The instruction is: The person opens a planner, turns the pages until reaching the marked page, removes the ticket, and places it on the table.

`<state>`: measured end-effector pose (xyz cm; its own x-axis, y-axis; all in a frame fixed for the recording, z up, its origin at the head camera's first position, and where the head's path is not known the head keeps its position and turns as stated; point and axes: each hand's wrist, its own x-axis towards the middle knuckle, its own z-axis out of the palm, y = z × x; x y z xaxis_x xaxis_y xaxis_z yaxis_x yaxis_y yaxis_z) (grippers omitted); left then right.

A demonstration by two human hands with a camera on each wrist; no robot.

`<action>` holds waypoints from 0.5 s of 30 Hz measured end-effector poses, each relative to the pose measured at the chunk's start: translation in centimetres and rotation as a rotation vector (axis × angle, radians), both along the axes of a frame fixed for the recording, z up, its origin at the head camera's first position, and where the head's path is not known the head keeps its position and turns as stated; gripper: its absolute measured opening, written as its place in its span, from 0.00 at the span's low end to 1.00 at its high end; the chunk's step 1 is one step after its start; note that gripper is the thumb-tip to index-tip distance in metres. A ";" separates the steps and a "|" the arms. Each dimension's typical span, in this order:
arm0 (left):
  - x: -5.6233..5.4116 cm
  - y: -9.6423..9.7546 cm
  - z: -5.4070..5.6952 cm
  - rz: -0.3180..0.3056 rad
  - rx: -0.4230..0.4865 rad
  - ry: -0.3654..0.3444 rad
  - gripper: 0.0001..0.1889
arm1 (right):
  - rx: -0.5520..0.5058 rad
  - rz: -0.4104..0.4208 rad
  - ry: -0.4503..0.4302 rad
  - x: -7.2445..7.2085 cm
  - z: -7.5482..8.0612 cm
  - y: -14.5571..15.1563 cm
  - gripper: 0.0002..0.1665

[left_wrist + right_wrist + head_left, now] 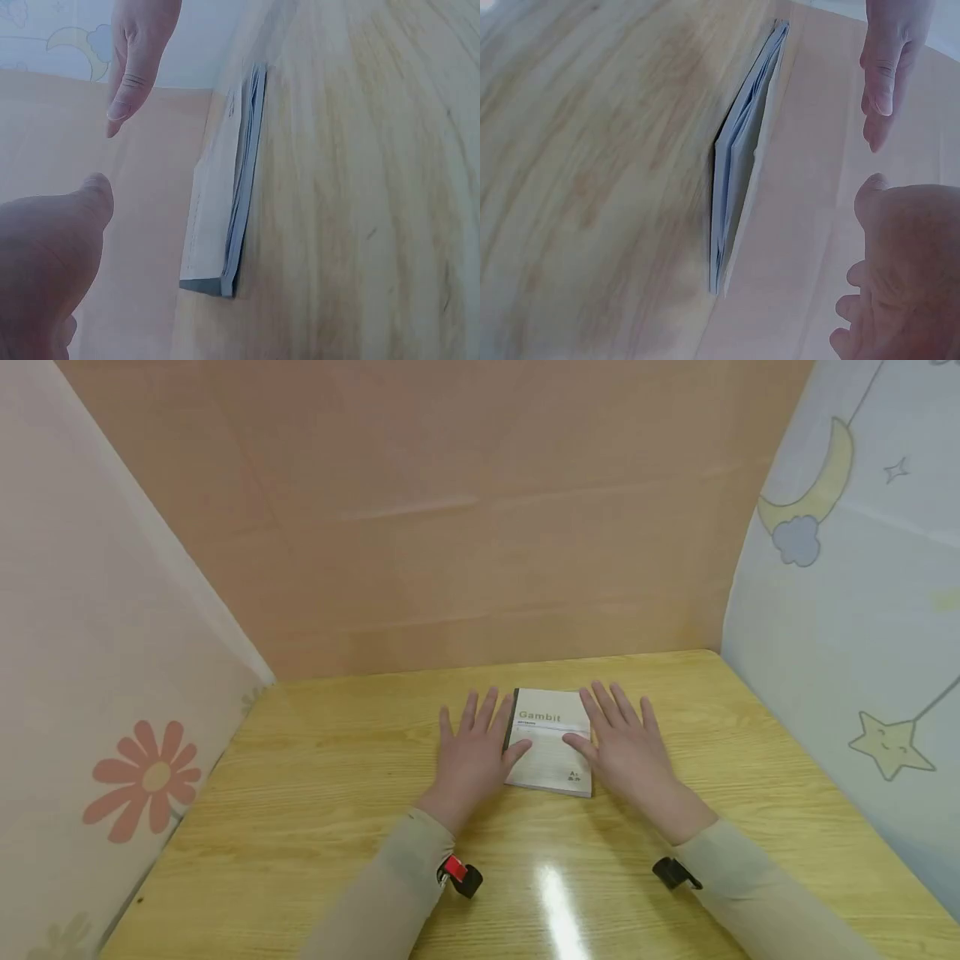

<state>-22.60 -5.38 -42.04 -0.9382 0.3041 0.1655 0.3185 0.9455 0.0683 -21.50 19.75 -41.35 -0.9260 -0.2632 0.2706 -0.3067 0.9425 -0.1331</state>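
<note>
A notebook [551, 760] with a pale cover marked "Gambit" and a dark spine along its left side lies closed on the wooden table [337, 802]. My left hand [476, 752] is spread at its left side, the thumb overlapping the cover in the head view. On the other side my right hand [626, 743] is spread too, fingers straight, its thumb over the right part of the cover. Both wrist views show the hands raised above the notebook [214, 202], holding nothing. Seen from the right wrist, the notebook's [742, 165] cover and pages stand slightly apart at the edge.
An orange-brown backdrop [480, 527] rises behind the table. To the left hangs a pale cloth [112, 610] with a red flower, to the right a pale blue cloth [840, 635] with a moon and stars. Each wrist carries a black strap.
</note>
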 end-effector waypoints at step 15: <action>0.4 2.3 -1.7 -0.042 0.072 -0.027 0.44 | -0.041 -0.007 -0.080 1.0 -0.8 1.6 0.49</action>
